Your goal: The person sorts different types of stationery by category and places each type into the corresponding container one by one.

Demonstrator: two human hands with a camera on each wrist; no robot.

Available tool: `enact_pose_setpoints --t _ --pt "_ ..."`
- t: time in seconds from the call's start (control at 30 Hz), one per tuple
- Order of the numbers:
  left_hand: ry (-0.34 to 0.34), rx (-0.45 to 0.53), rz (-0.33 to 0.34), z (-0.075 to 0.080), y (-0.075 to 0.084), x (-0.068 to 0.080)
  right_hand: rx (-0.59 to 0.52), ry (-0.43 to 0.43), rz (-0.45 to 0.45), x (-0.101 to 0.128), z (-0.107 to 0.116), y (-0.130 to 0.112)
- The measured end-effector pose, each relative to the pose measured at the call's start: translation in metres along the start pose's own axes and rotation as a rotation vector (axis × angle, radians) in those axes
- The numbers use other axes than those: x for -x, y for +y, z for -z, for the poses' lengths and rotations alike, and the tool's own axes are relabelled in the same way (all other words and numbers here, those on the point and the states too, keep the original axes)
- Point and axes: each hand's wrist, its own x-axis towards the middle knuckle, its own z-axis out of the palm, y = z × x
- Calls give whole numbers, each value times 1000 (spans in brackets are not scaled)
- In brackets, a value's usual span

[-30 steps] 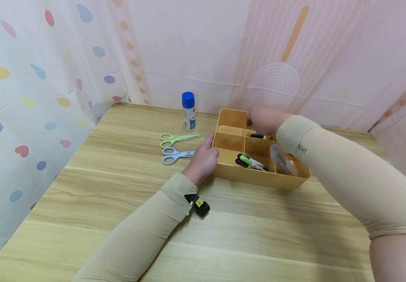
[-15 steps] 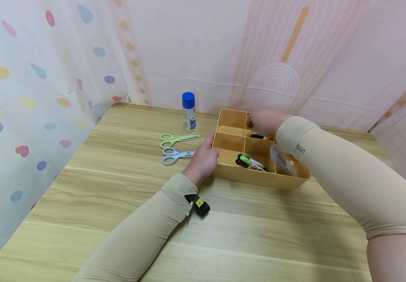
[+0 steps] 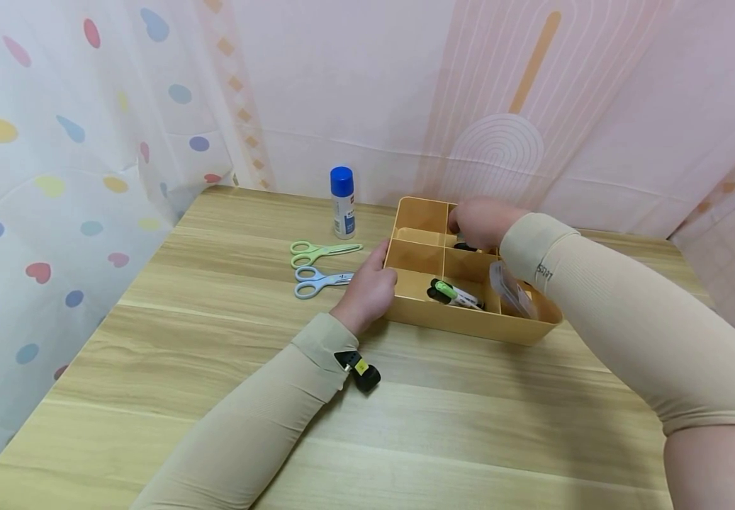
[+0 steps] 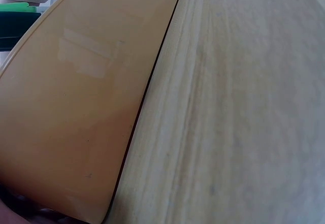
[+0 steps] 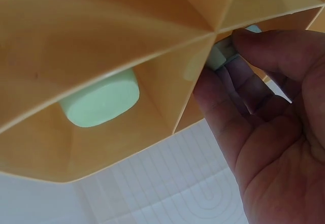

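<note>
Nearest to us, our left hand [image 3: 367, 294] rests against the near left corner of the tan plastic divided organiser box [image 3: 469, 322], fingers curled round its side wall with the thumb along the rim, apparently to keep the light box from sliding on the pale wood-grain table [image 3: 444, 432]. The left wrist view shows only that smooth outer wall [image 4: 76, 107] standing on the tabletop [image 4: 244, 107]; the fingers themselves are out of its sight.

Just past that hand, inside the box's front compartment, lie black markers with a green cap [image 3: 455, 293], and to their right a clear plastic case [image 3: 512, 289] leans tilted against a divider. To the left of our left hand, on the table, a pale blue pair of scissors [image 3: 319, 280] lies flat, with a pale green pair of scissors [image 3: 322, 250] just beyond it.

Further on, our right hand [image 3: 478, 219] reaches over into a back compartment. The right wrist view shows its fingertips [image 5: 264, 46] pinching a small pale green block [image 5: 221, 56] close against a divider, held from above, we judge, so that it fits the narrow cell. A rounded mint-green eraser-like piece [image 5: 101, 104] already lies in the neighbouring compartment.

Farthest away, well left of the right hand, a white glue stick with a blue cap [image 3: 342, 202] stands upright near the curtain.
</note>
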Motion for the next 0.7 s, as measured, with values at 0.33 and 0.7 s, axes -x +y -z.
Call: enact_pose_setpoints --t 0.33,0.7 --pt "-4 3 5 0 -2 -1 -8 12 3 1 0 -2" --pt "-16 17 -4 0 -1 -1 -9 17 23 3 0 -3"
